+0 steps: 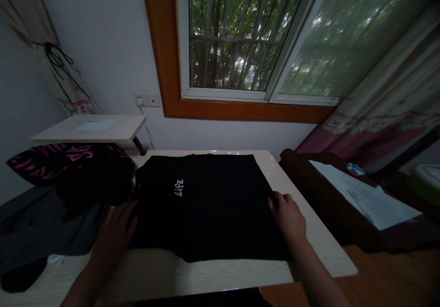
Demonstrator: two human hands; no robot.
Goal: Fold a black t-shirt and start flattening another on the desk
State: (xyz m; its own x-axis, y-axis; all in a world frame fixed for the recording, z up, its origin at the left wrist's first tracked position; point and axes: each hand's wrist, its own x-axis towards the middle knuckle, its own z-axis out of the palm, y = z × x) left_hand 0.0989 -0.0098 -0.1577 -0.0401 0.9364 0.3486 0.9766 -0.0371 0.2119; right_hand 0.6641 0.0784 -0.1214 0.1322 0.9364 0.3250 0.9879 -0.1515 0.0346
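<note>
The black shirt (213,206) is laid flat and folded on the pale table (206,275), its far edge towards the window (240,36). A small white print (178,187) is borne near its left half; it seems to read "3517", though the characters are too small for certainty. The print is turned on its side, its line running from near to far, so the shirt's length seems to run left to right across the table. The left hand (117,227) is laid on the shirt's left edge, its grip apart and flat. The right hand (288,217) is set on the right edge; whether cloth is pinched cannot be told. Unreadable pink lettering is seen on a dark garment (68,160) just left of the shirt.
</note>
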